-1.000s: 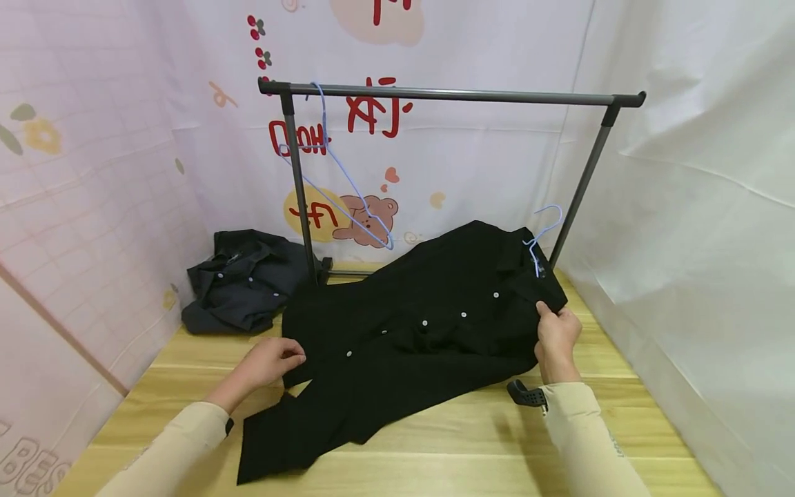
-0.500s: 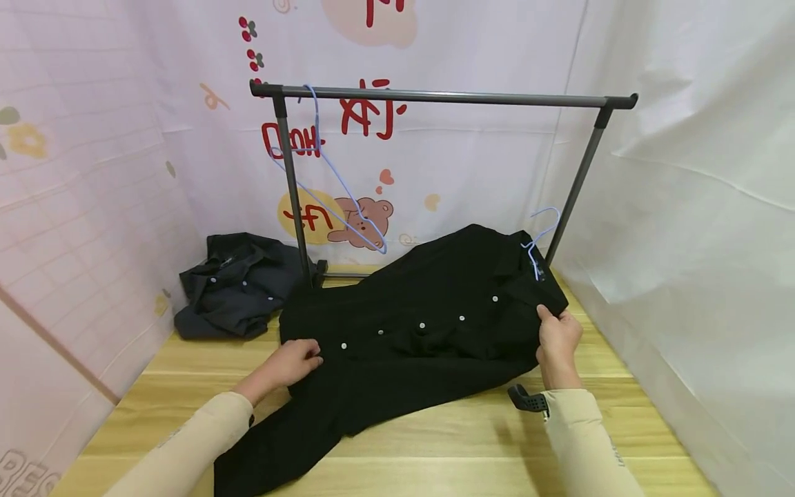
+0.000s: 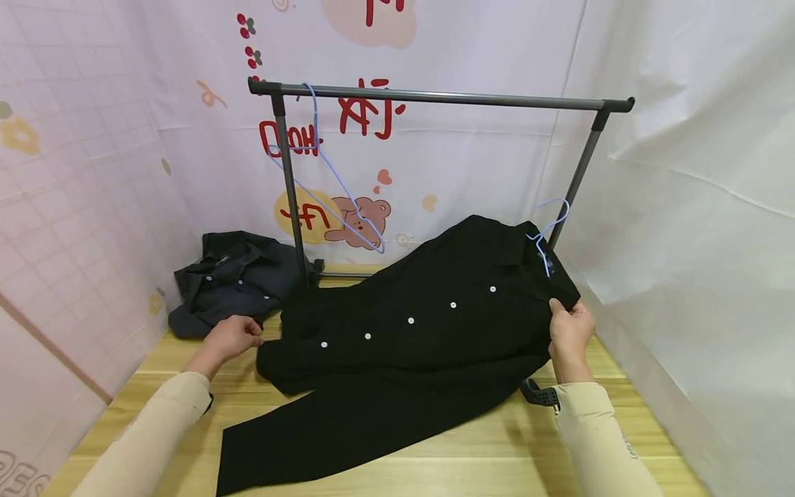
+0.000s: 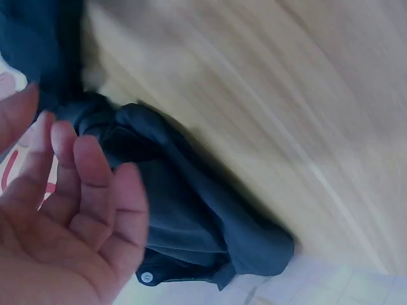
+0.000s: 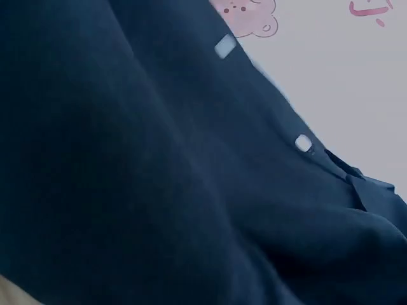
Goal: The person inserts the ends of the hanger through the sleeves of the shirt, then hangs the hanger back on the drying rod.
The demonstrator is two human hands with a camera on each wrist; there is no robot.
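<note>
A black button-up shirt (image 3: 397, 352), with several white buttons, spreads across the table, one sleeve reaching toward the front left. My right hand (image 3: 571, 335) grips its shoulder near the collar. A light blue hanger (image 3: 543, 238) pokes out of the neck opening, the rest of it hidden inside the shirt. At the shirt's lower-left end, my left hand (image 3: 232, 336) hovers with fingertips right at the edge of the cloth. The left wrist view shows its fingers (image 4: 92, 159) loosely bent, with no cloth between them and the thumb.
A dark grey shirt (image 3: 239, 279) lies bunched at the back left, behind my left hand. Over the table stands a metal clothes rack (image 3: 435, 95), with a bare blue hanger (image 3: 338, 179) on its left end. White curtains (image 3: 702, 207) enclose the wooden table (image 3: 435, 466).
My left hand went right onto the shirt, then back left, and the lower front edge now reaches farther left and lies flatter. My right hand, still gripping the shoulder, shifted slightly right with the hanger.
</note>
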